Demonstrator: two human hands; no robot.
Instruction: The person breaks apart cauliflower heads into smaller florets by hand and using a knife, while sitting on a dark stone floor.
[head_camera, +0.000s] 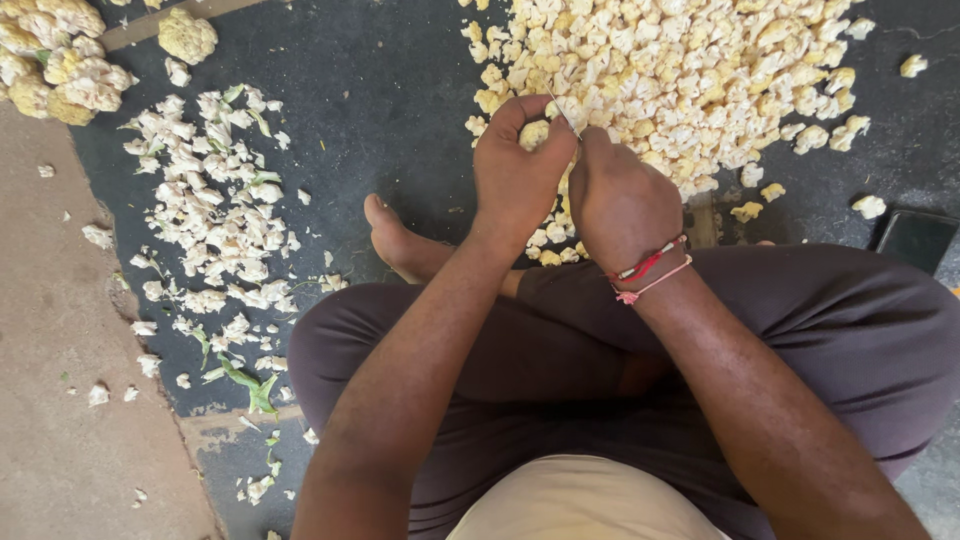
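Note:
I sit cross-legged on a dark mat (380, 110). My left hand (517, 170) grips a small cauliflower floret (534, 133) between thumb and fingers. My right hand (618, 195), with red thread bands at the wrist, is closed around a knife whose thin blade (562, 110) sticks up against the floret. Both hands are held together just in front of a large heap of cut cauliflower florets (690, 70).
A scatter of white stem trimmings and green leaf bits (215, 220) lies at the left. Whole cauliflower pieces (60, 60) sit at the top left corner. A dark phone (915, 240) rests at the right. My bare foot (395, 240) lies under my hands.

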